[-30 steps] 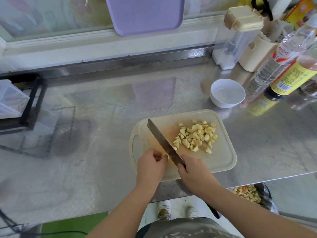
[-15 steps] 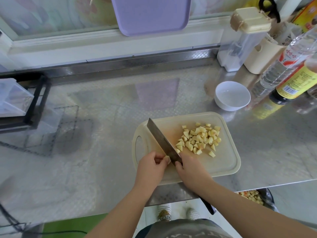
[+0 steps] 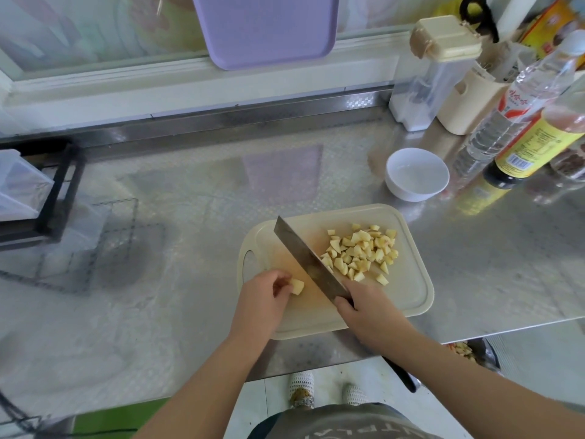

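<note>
At a steel counter, a person's left hand, tight against the blade 0.5 seconds earlier, has drawn clear to the left, its fingertips pinching 1 pale chunk. The right hand curls round the cleaver at the blade's heel. Its long axis lies diagonally across the cutting board, lower centre of the frame, tip toward upper left, diced pieces just right of it.

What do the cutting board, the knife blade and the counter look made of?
Cutting board: cream and matte, with a moulded rim and handle slot, so probably plastic. Blade of the knife in the right hand: grey with a dull sheen, likely steel. Counter: brushed, finely patterned metal that mirrors the purple tray, probably stainless steel.
</note>
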Available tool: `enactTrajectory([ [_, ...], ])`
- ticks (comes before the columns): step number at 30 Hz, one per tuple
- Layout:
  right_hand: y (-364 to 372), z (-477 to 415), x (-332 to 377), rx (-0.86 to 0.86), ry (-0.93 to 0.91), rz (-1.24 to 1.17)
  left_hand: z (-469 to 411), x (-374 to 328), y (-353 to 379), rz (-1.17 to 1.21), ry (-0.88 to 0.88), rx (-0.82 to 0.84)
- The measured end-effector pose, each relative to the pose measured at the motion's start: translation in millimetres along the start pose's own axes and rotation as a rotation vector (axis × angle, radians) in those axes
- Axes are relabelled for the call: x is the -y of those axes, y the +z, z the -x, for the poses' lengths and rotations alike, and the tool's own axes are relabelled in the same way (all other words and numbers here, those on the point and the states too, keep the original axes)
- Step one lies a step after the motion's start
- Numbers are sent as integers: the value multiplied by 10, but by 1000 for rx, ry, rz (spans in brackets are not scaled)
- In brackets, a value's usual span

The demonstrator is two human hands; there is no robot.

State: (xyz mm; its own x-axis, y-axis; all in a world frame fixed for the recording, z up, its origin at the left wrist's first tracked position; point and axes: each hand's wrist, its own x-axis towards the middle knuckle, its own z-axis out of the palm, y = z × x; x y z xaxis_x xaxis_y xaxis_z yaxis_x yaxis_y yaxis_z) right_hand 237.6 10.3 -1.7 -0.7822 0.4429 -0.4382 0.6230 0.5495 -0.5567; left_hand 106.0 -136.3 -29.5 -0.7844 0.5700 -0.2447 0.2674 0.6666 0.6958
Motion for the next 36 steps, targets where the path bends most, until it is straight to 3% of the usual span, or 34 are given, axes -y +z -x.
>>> enactTrajectory([
  [8, 94, 19, 55, -17, 5, -36, 11, -32, 20, 3, -34, -16],
  [36, 207, -259, 188, 55, -102, 221, 59, -79, 63, 140, -99, -55],
])
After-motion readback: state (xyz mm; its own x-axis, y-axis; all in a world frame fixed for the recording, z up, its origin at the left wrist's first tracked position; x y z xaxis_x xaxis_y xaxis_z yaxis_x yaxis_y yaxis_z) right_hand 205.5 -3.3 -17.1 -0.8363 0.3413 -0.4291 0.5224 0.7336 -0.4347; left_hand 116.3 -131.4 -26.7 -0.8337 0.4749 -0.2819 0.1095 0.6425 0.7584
